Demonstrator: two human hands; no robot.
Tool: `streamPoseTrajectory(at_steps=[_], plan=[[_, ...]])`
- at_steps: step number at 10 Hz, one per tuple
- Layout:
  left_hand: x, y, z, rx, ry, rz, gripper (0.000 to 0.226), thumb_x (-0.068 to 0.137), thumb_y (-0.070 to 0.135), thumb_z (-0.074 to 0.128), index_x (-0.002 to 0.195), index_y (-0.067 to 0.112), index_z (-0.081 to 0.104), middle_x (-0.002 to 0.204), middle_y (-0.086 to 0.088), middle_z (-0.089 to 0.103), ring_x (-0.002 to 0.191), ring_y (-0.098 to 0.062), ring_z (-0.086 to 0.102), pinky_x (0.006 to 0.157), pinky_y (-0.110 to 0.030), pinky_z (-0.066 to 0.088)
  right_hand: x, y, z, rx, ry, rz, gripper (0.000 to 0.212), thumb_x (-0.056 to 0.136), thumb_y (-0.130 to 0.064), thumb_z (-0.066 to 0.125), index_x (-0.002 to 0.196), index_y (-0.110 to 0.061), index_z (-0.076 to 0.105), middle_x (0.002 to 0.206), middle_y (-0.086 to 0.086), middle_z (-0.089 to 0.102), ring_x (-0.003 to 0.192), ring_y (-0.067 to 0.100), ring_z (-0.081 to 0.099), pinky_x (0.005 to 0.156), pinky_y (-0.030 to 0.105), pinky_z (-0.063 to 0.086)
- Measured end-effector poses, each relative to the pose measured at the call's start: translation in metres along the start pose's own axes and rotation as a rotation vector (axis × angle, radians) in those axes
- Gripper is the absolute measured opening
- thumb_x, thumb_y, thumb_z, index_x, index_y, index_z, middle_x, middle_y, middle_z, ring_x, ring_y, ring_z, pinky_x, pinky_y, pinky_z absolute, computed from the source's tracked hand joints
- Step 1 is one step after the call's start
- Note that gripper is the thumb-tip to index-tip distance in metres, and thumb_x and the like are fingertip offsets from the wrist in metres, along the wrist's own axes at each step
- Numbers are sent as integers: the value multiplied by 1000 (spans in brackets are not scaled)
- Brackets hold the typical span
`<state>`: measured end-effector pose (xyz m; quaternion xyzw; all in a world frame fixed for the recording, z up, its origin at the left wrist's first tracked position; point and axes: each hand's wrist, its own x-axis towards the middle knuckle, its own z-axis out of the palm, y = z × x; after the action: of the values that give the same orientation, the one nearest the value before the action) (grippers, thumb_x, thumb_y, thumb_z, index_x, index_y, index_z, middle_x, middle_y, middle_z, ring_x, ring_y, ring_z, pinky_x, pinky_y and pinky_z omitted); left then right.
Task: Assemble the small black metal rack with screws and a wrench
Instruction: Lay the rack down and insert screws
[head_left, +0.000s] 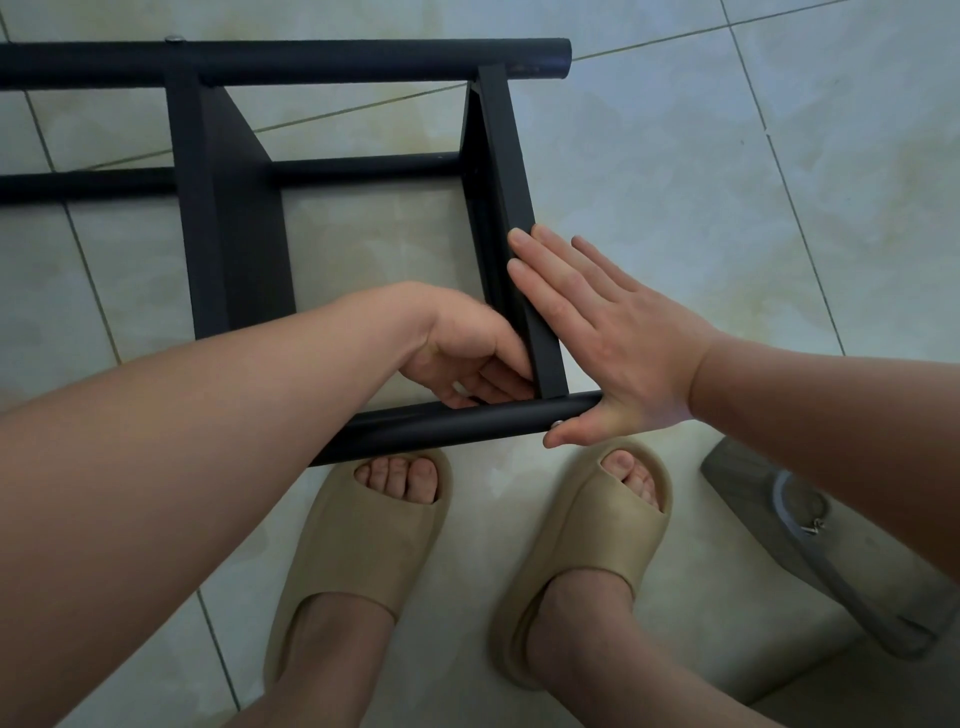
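Head view, looking down: the small black metal rack (234, 234) is lying on its side on the tiled floor (727, 182), directly in front of the person's feet, which are wearing beige slippers (363, 545). The rack's far tube (363, 57) is running across the top of the view, a thinner middle tube (363, 166) is lying below it, and the near tube (441, 423) is sitting just above the toes. A right crossbar (511, 208) of angled section is spanning from the far tube to the near tube. The right hand (613, 343) is lying flat with its fingers (540, 260) straight and held together, pressing against the outer face of this crossbar, while its thumb is reaching under the end of the near tube, just beside a silver screw head (557, 423). The left hand (467, 353) is working at the inner corner where the crossbar is meeting the near tube; its fingers are curling in against the crossbar's inner side (whether they are pinching anything there cannot be told, as the hand is hiding it). A second screw head (175, 38) is showing on the far tube at upper left. To the right of the feet, a grey object (769, 509) of uncertain kind is lying on the floor and carrying a few small silver pieces (813, 529).
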<state>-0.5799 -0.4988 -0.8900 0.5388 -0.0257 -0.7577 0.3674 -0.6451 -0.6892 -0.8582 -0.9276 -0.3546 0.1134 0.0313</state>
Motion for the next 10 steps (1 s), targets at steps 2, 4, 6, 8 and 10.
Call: streamPoseTrajectory(at_steps=[2,4,6,8,10], plan=[[3,9,0,20,86,-60,12,95,12,58,93,15,70,75,4,71,81,-12,62,77,-26,45,0,0,0,-1,-1,-1,133,77,-93,42,159,6,8,168,24,1,156,38,-1,126,55,13],[3,4,1,-47,76,30,15,93,3,58,95,11,70,79,-1,71,78,-13,63,77,-24,46,0,1,2,9,8,-4,132,77,-94,40,159,5,7,168,24,1,157,38,-1,126,55,13],[3,-2,3,-117,65,129,18,92,-3,57,102,6,69,92,-7,69,79,-15,66,78,-24,49,0,2,2,9,13,-6,132,78,-94,39,159,5,7,168,24,0,157,37,-1,126,56,13],[2,-4,1,-98,4,67,17,95,12,57,104,14,72,97,-2,73,89,-14,67,85,-29,45,0,1,2,4,9,-6,132,78,-93,40,159,5,7,168,24,0,157,37,-1,126,55,12],[4,-2,1,-57,31,63,15,93,9,60,97,15,74,90,0,75,80,-10,70,76,-25,48,0,0,2,6,8,-7,130,79,-91,41,159,5,8,168,24,1,156,38,0,125,56,14]])
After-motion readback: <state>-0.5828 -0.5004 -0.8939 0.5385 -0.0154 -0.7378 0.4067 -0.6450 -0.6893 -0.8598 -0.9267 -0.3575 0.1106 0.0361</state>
